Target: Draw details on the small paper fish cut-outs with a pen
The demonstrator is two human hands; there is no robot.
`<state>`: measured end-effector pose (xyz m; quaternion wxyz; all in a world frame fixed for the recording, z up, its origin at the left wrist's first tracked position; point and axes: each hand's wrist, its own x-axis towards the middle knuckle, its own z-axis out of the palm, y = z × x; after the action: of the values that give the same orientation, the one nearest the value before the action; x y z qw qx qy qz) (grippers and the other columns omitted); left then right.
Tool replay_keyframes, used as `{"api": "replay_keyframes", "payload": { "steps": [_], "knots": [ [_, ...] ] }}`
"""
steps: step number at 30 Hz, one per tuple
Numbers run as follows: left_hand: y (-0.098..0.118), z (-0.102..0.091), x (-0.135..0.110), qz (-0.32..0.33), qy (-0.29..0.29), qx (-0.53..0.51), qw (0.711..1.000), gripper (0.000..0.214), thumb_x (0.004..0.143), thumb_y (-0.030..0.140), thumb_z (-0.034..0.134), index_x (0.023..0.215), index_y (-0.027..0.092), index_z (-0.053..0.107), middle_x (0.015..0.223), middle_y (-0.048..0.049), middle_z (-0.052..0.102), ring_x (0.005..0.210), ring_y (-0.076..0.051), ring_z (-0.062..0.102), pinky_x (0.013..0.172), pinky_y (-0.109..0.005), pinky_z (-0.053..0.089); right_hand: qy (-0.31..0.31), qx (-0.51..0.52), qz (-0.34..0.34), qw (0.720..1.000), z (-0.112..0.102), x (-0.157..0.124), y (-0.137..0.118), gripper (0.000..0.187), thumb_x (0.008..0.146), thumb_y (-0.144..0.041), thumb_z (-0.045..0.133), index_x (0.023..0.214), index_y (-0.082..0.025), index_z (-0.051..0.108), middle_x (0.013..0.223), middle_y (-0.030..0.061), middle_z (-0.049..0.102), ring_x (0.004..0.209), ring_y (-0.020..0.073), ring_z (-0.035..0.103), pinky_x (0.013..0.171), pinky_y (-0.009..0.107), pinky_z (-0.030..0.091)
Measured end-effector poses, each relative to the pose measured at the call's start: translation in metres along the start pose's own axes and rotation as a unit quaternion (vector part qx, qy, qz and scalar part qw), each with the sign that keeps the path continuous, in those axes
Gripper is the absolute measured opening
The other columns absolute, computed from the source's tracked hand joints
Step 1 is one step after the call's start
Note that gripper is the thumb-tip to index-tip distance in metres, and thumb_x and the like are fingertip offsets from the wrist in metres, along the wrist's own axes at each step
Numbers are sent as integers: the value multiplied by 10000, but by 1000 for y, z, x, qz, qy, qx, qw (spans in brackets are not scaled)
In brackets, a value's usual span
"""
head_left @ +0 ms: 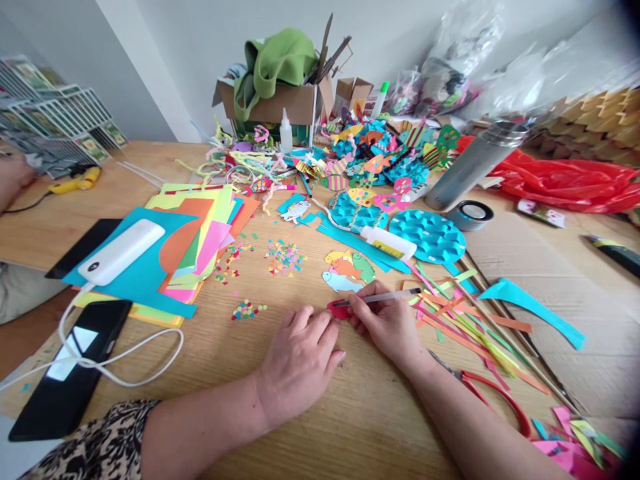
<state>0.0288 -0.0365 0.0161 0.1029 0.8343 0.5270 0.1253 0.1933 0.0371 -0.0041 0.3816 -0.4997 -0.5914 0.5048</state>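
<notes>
My right hand (387,325) is pinched round a thin pen (385,297) whose tip rests on a small red paper cut-out (339,309) on the wooden table (350,413). My left hand (299,360) lies on the table with its fingertips pressing the red cut-out's left end. Just beyond them lie paper fish (346,271) in yellow, orange, green and light blue.
A stack of coloured paper (200,247) with a white power bank (121,251) lies left, a black phone (70,370) below it. Confetti (284,257), a glue bottle (389,241), blue scalloped discs (427,235), paper strips (465,323), red scissors (495,397) and a cluttered cardboard box (280,100) surround. Another person's hand (15,177) is at far left.
</notes>
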Motion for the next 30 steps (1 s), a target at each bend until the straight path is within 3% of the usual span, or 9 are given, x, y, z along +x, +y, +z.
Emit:
{"api": "replay_keyframes", "payload": {
  "steps": [30],
  "knots": [
    [0, 1, 0, -1, -2, -4, 1000, 333, 913, 266, 616, 1218, 146, 556, 1192, -72, 596, 1070, -286, 472, 950, -461, 439, -3, 0, -2, 1000, -1, 0, 1, 362, 840, -527, 654, 724, -205, 537, 513, -7, 594, 391, 125, 529, 380, 225, 417]
  ]
}}
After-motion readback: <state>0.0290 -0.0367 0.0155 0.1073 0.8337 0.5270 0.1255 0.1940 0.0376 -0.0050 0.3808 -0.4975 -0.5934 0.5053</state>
